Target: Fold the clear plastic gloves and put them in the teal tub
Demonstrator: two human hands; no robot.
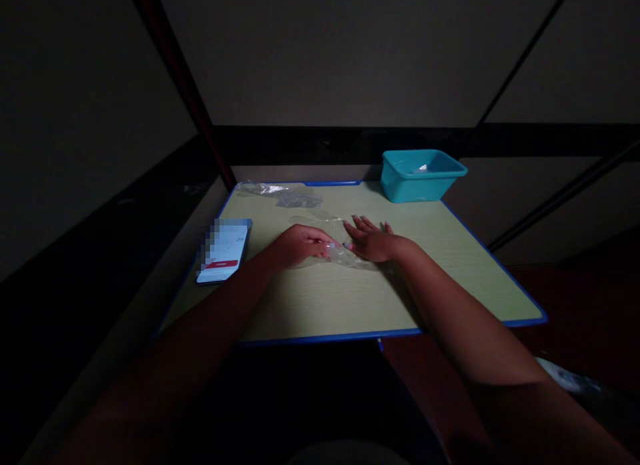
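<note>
A clear plastic bag (345, 257) lies on the small table in front of me, between and under my hands. My left hand (303, 243) has its fingers curled together at the bag's left part, the fingertips and thumb pinching the film. My right hand (370, 239) rests on the bag's right side with its fingers spread and stretched out. The thumb of that hand comes close to the left fingertips. Part of the film is hidden beneath both hands.
More clear plastic bags (295, 197) lie at the table's back left. A lit phone (225, 251) is at the left edge. A turquoise basket (420, 188) with something shiny inside stands at the back right. The table (320, 311) has a blue rim; a wall rises behind.
</note>
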